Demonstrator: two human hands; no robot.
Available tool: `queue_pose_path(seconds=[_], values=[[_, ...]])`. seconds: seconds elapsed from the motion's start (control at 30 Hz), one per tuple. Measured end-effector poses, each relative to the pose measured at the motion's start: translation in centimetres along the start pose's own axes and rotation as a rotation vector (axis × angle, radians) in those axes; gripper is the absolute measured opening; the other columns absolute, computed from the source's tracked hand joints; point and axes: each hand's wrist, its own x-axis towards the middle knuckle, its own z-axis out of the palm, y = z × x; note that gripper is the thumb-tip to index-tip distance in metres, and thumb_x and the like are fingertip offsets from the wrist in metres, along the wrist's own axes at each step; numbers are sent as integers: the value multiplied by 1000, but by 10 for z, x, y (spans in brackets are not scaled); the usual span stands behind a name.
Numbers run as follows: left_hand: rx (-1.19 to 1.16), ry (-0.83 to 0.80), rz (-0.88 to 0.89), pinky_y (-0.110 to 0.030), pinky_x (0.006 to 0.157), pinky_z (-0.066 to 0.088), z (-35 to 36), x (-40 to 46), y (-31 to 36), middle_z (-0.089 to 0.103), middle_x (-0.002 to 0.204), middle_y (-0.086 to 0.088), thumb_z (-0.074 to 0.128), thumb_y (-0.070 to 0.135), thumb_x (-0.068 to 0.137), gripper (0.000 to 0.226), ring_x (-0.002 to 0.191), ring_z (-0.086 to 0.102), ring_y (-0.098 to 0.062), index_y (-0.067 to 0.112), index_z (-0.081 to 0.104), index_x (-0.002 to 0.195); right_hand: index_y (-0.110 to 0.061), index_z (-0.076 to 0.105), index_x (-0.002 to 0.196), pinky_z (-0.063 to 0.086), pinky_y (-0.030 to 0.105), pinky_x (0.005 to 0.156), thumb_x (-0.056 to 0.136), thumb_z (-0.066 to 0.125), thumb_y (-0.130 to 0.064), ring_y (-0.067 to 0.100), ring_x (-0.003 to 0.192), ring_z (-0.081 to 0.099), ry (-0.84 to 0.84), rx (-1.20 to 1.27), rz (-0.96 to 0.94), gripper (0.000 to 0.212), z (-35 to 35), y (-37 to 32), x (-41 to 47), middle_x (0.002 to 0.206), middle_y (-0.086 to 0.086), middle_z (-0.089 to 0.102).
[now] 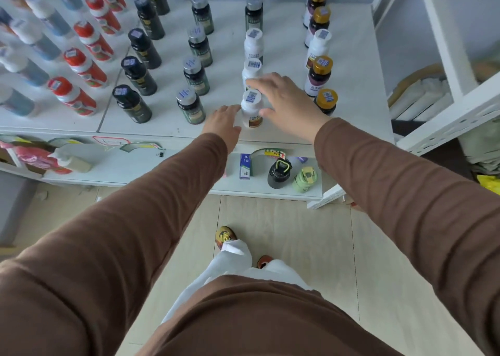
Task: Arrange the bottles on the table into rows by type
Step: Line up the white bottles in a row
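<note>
Two hands flank the upright white bottle (251, 108): left hand (222, 120) at nine o'clock, right hand (284, 101) at three, both open, neither gripping.

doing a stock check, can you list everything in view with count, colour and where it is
red-capped bottles: five in view, red and white, second row from the left
black-capped bottles: five, dark, row left of centre
silver-capped bottles: four, dark green, centre row
white bottles: several, white, row between the hands; one stands in the gold row
gold-capped bottles: about five, dark purple, right row
blue-labelled bottles: several, white-capped, far left, blurred
table: one, white
black flask: one, lower shelf
green flask: one, lower shelf
left hand: left of the nearest white bottle, contact unclear
right hand: fingers spread beside it
</note>
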Motion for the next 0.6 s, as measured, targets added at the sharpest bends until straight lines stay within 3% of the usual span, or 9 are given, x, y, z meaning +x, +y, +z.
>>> queue_pose_path(seconds=[0.07, 0.17, 0.23, 0.3, 0.43, 0.5, 0.6], values=[[20, 4, 31, -40, 107, 32, 3, 8, 0, 48, 136, -15, 46, 12, 91, 49, 124, 43, -34, 11, 39, 140, -22, 45, 143, 39, 43, 102, 92, 59, -18, 30, 124, 43, -89, -15, -15, 53, 3, 1, 12, 141, 9, 45], [-95, -3, 43, -38, 97, 39, 0, 15, -3, 58, 120, -15, 41, 11, 93, 34, 111, 51, -33, 11, 51, 126, -21, 56, 131, 43, 40, 95, 91, 59, -19, 26, 119, 50, -74, 75, 20, 40, 2, 3, 26, 130, 7, 54], [-470, -65, -67, -39, 89, 44, -10, 17, -3, 61, 97, -9, 41, 20, 95, 20, 91, 55, -26, 15, 58, 103, -20, 60, 127, 44, 35, 91, 93, 61, -25, 22, 111, 56, -52, 195, 112, 34, -7, 5, 34, 124, 4, 60], [-928, -187, -231, -41, 90, 49, -28, 18, 2, 63, 87, -6, 38, 29, 98, 24, 80, 59, -21, 18, 58, 92, -18, 64, 123, 51, 35, 85, 94, 61, -36, 16, 95, 61, -40, 370, 236, 34, -20, 2, 44, 109, 2, 65], [-1351, -461, -367, -31, 67, 58, -52, 14, 9, 70, 85, -15, 27, 44, 101, 49, 63, 63, -21, 7, 59, 107, -9, 69, 97, 47, 22, 59, 93, 61, -46, 6, 58, 55, -56, 672, 392, 38, -38, -7, 55, 71, -5, 60], [-1456, -524, -404, -27, 58, 57, -61, 18, 7, 70, 74, -15, 26, 45, 101, 54, 55, 62, -20, 2, 58, 110, -18, 66, 84, 42, 20, 55, 92, 59, -51, 3, 52, 52, -70, 724, 442, 34, -42, -11, 60, 64, -6, 57], [-1490, -588, -423, -25, 55, 56, -71, 24, 4, 68, 68, -14, 26, 47, 100, 59, 50, 61, -18, -2, 53, 120, -19, 68, 90, 38, 20, 53, 92, 58, -54, 5, 51, 48, -97, 786, 492, 36, -43, -12, 65, 64, -5, 54]])
